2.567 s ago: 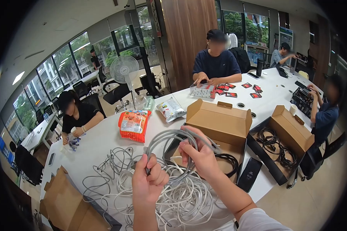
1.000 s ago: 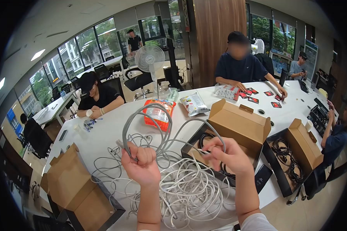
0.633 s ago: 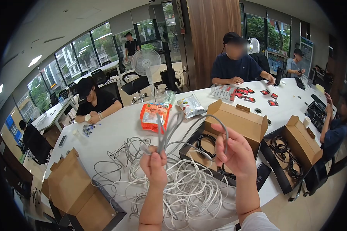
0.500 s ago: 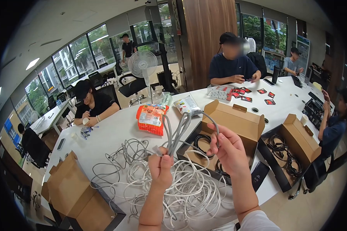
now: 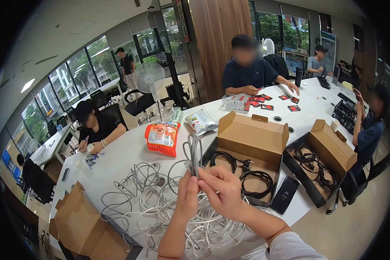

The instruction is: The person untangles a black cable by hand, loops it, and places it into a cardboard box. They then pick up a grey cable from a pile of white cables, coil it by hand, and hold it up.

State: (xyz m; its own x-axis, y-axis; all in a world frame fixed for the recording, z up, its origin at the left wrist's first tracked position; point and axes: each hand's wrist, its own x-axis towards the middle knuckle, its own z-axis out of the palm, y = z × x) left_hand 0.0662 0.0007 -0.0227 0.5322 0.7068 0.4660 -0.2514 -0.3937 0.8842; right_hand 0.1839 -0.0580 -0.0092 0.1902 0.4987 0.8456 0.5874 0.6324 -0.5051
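Observation:
A grey cable, folded into a narrow bundle of loops, stands up between my hands. My left hand is closed around the lower end of the bundle. Close against it, my right hand pinches the same cable with thumb and fingers; the exact grip point is partly hidden by the fingers. Below both hands spreads a tangled heap of white cables, with looser grey cables at its left side.
Open boxes with black cables stand on the right, beside a phone. Another open box is at front left. Snack bags lie behind the heap. Across the white table, several people sit, one near red packets.
My right hand has moved left and down to join my left hand at the bundle. Its stretched-out cable end is now gathered in. The camera view has shifted slightly.

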